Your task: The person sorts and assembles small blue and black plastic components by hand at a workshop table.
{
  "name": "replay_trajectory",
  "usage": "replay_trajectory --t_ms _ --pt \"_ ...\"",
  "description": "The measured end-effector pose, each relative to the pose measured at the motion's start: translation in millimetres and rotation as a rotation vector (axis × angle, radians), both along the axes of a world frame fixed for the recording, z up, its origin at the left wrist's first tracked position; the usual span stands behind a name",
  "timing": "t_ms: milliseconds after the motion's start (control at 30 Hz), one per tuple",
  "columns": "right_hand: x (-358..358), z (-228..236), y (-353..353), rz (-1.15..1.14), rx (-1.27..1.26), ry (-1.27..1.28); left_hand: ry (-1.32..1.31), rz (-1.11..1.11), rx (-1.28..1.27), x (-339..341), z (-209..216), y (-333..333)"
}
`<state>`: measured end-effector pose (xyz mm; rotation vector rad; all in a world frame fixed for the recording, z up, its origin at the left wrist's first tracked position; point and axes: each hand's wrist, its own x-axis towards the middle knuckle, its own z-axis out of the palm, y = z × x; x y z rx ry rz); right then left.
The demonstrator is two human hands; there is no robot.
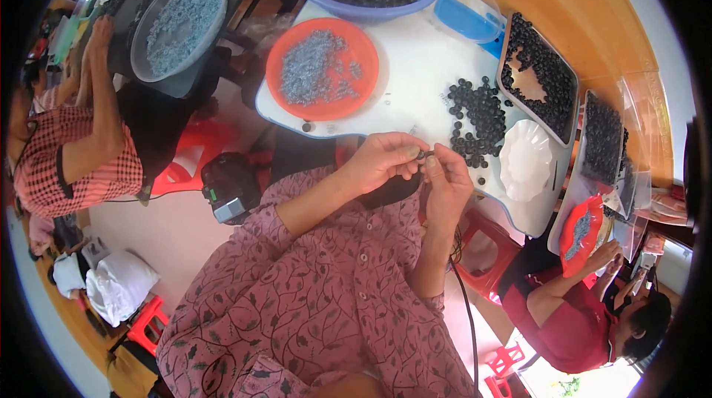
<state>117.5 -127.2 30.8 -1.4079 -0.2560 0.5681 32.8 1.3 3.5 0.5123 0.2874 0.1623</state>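
My left hand (384, 164) and my right hand (447, 184) meet in front of my chest, by the table's near edge. Between their pinched fingertips is a small dark part (423, 154), mostly covered by the fingers; its exact kind cannot be made out. Just beyond my right hand lies a loose spread of small black round parts (478, 113). Farther left, an orange-red plate (363, 52) bears a heap of small clear plastic pieces (311, 68).
At the back stands a blue-purple basket (363, 11) full of black parts. A metal tray (506, 83) of black parts and a white scalloped dish (526, 161) are at the right. Co-workers sit at left (81, 153) and lower right (571, 316). A cable (469, 302) hangs beside my right arm.
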Motion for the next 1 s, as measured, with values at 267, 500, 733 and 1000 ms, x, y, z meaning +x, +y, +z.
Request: replay_trajectory --t_ms 267,500,733,1000 --pt "-2.2 7.0 2.3 0.019 -0.058 -0.075 -0.025 -0.005 0.041 -0.9 2.1 2.5" --pt "-3.8 -0.4 4.4 0.002 0.003 -0.064 -0.029 -0.006 0.03 -1.8 -0.7 2.5" --pt "-3.4 5.3 2.9 0.028 -0.044 -0.143 -0.07 -0.011 -0.112 -2.8 -1.9 3.5" --pt "-6.1 5.7 2.6 0.038 -0.08 -0.347 -0.07 0.014 -0.122 -3.2 1.2 2.3"
